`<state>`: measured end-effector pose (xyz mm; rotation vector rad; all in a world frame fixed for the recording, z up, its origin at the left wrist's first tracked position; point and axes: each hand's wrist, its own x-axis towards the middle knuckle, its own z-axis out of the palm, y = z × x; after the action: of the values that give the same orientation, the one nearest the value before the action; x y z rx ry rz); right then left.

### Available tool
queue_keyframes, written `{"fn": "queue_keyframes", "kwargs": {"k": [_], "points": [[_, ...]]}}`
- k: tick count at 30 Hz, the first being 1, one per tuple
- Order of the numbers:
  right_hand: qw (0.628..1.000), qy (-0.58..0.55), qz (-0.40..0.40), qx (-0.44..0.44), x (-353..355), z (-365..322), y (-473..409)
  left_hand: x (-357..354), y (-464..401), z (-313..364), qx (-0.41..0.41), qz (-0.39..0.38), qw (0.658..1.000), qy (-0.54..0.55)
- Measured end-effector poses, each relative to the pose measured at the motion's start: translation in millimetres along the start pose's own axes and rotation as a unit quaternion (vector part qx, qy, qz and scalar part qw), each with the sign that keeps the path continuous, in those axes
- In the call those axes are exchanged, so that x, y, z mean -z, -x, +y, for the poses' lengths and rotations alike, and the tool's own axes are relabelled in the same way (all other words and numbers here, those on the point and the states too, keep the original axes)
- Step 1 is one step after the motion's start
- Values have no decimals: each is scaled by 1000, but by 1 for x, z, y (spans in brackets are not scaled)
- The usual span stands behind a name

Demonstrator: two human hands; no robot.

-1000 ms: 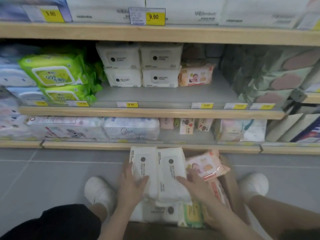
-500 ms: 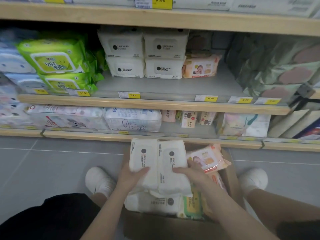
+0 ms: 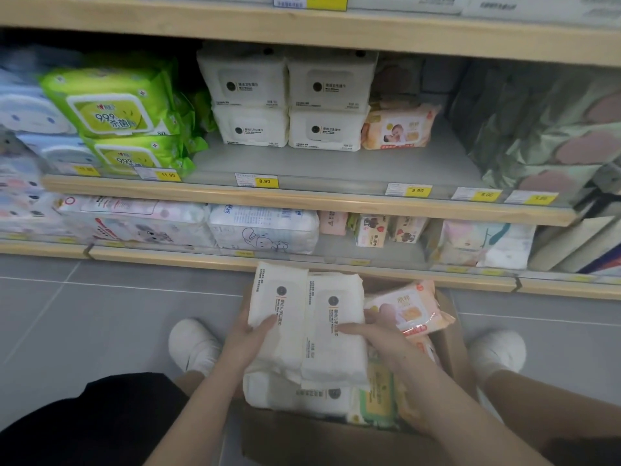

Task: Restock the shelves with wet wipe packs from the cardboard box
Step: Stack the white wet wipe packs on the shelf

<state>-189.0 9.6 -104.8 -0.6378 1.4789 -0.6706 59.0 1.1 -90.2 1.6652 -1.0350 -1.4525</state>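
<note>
The price tag (image 3: 257, 180) on the front edge of the middle shelf (image 3: 302, 201) reads "8.90". To its left along the same edge, the tag (image 3: 161, 174) under the green packs reads "11.90", and toward the right end another tag (image 3: 408, 190) reads "9.90". The two tags nearest the right end are too blurred to read. The upper green pack (image 3: 114, 102) at the shelf's left end shows "999" on its lid label, followed by Chinese characters, and "80" at its lower right corner. The white packs carry small Chinese print, too fine to read.
</note>
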Motion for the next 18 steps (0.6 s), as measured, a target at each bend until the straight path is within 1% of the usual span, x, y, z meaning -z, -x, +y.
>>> {"fn": "queue_keyframes", "kwargs": {"k": [3, 11, 14, 18], "points": [[999, 16, -40, -10, -5, -2, 0, 11, -4, 3, 15, -23, 1000, -10], [999, -8, -41, 6, -11, 4, -3, 13, 3, -1, 51, -75, 993, 71], [1000, -14, -20, 15, -6, -1, -3, 11, 8, 9, 33, -87, 992, 81], [997, 22, 24, 72, 1, -24, 8, 6, 18, 27, 28, -82, 988, 130]]}}
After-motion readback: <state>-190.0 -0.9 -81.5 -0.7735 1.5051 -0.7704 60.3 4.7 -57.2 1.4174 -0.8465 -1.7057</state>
